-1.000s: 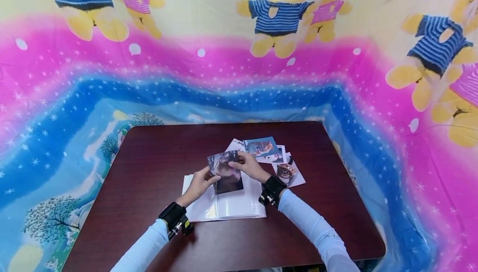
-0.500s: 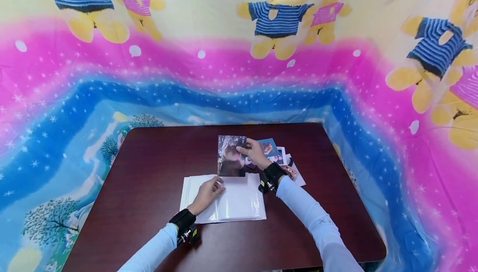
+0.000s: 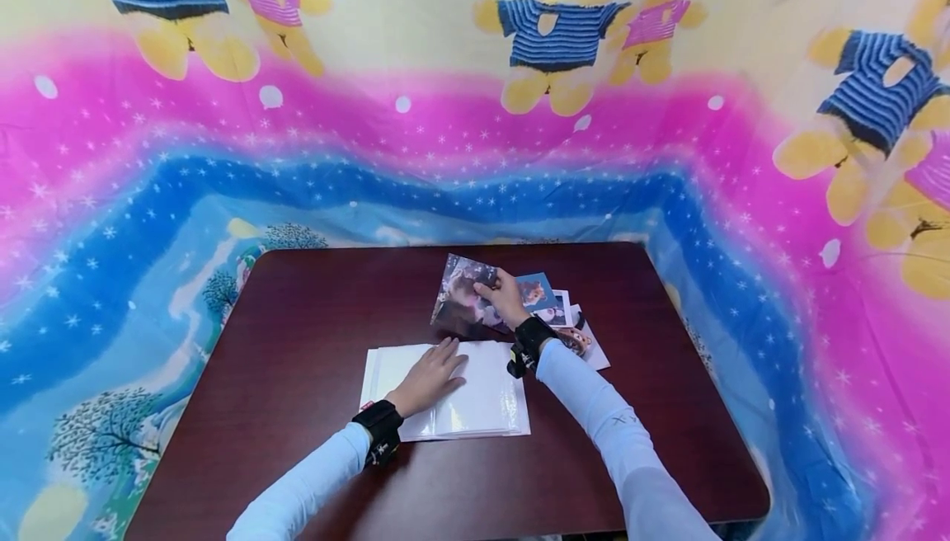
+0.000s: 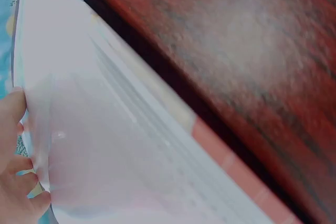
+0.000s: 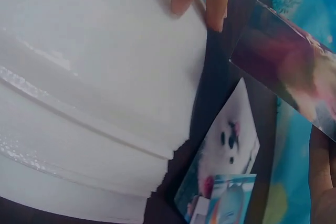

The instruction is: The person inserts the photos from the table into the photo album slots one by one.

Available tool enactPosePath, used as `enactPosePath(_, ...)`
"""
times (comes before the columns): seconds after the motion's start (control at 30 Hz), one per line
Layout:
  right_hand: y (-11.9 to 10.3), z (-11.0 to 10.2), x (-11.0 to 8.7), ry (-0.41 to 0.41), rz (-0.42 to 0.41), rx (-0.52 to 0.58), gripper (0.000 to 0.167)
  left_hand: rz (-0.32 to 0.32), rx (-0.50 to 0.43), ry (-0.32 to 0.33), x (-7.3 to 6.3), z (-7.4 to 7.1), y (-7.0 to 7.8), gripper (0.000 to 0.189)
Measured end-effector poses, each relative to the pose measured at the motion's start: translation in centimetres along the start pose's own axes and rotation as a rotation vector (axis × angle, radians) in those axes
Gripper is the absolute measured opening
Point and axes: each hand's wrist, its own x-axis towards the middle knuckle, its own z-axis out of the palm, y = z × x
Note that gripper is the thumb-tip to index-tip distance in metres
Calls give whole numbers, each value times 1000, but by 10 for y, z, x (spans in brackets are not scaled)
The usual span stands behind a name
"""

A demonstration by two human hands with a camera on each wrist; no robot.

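An open photo album [image 3: 490, 401] with clear plastic sleeves over white pages lies on the table. My left hand [image 3: 430, 378] rests across its middle, fingers extended to the far edge of the page. In the right wrist view two of its fingertips [image 5: 216, 9] touch the page's edge. Beyond the album, my right hand [image 3: 506, 298] pinches a dark photo [image 3: 462, 294] by its right side, holding it tilted above the table. The photo shows a blurry pinkish, furry-looking picture. The right wrist view catches a corner of this photo [image 5: 294, 66] beside the sleeves.
Right of the album lies a loose pile of photos: a blue one with an animal [image 3: 533, 289], a white-bordered one [image 3: 561, 308] and one with a brown animal [image 3: 590, 345]. The dark wooden table [image 3: 297, 310] meets a printed bear curtain [image 3: 416, 145] behind.
The photo was first held by both hands over the album. The left hand let go and came down onto the page; the right hand carried the photo away toward the table's far side, tilting it.
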Motion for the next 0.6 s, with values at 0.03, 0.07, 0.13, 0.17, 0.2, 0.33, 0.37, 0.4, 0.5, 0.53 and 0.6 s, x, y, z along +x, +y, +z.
enactPosePath(0.03,2,0,1,7,8,-2,34,-1,-5,-11,0,-1,0,42)
enactPosePath(0.07,4,-1,2,15,10,2,34,1,-9,-18,0,-2,0,41)
enactPosePath(0.13,7,-1,4,29,5,6,31,10,-12,-23,0,-2,0,40)
enactPosePath(0.17,9,-2,4,33,-1,5,30,15,-11,-21,0,-2,0,40)
enactPosePath(0.2,10,-2,5,38,-10,6,29,18,-7,-17,-1,-2,0,40)
enactPosePath(0.33,11,-2,3,55,-17,-16,25,32,24,20,-1,2,-1,38)
enactPosePath(0.37,11,-2,2,62,-8,-25,25,36,31,35,-2,3,-1,37)
enactPosePath(0.4,11,-1,1,68,4,-33,24,41,40,51,-2,4,-1,37)
enactPosePath(0.5,14,-1,-2,76,23,-81,23,69,60,106,-3,7,-2,34)
enactPosePath(0.53,16,-1,-3,73,23,-94,23,79,65,124,-4,8,-3,33)
enactPosePath(0.6,20,-1,-4,52,12,-124,26,94,89,155,-4,9,-3,31)
